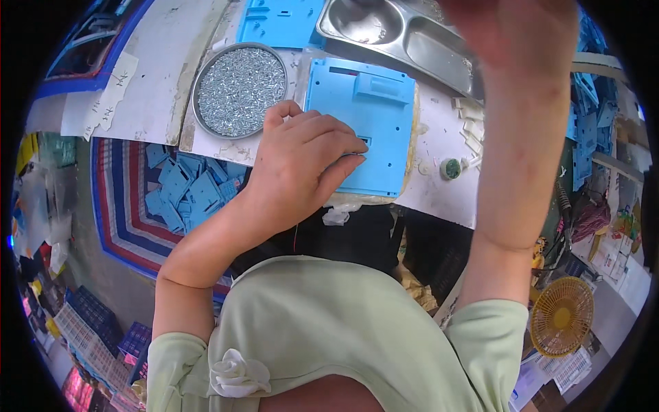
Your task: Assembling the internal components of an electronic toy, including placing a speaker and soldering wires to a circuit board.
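Observation:
A flat blue plastic panel (333, 103) with a raised block and small holes lies on a pad at the table's front edge. My left hand (302, 158) rests over its left side, thumb and fingertips pinched together by a small rectangular slot. Whatever they hold is too small to make out. My right hand (515, 34) is raised at the top right, above the metal tray; it is blurred and its fingers are cut off by the frame edge. Left of the panel stands a round dish (240, 89) full of small silvery metal pins.
A metal tray (439, 48) with compartments sits behind the panel, beside another blue panel (278, 24). Small white pieces (472, 130) and a little round container (450, 169) lie to the right. Below left, a striped bag (127, 206) holds several blue parts. A yellow fan (563, 317) stands lower right.

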Demonstrator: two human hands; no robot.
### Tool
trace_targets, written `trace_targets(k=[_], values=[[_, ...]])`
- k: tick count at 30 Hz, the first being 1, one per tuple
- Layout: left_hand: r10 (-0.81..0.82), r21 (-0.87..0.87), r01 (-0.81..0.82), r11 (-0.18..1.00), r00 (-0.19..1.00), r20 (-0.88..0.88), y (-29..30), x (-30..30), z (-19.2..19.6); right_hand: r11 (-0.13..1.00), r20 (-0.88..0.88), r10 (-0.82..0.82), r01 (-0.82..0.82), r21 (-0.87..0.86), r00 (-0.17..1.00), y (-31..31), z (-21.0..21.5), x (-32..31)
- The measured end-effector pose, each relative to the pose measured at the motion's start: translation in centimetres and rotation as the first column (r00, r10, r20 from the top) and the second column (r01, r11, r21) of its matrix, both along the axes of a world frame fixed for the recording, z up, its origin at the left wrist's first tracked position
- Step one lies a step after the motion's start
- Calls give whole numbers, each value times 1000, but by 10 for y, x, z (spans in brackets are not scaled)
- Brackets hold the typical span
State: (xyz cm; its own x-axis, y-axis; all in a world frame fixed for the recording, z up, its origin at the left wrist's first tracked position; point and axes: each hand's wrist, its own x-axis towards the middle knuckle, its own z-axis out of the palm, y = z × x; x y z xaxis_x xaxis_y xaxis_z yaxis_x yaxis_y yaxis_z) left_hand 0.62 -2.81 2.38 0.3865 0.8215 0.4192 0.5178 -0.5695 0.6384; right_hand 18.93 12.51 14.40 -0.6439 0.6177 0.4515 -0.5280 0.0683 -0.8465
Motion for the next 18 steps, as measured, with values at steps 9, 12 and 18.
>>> trace_targets(k=[9,12,18], values=[[31,-113,-17,993,992,122,-4,-3,-4,971,61,-233,236,-34,970,-108,-40,12],[39,-105,-26,994,992,123,-3,-2,-7,944,126,-326,330,-15,937,-114,-39,4],[67,10,-67,998,997,-30,-2,-14,-4,958,91,-274,280,-59,957,-115,-45,0]])
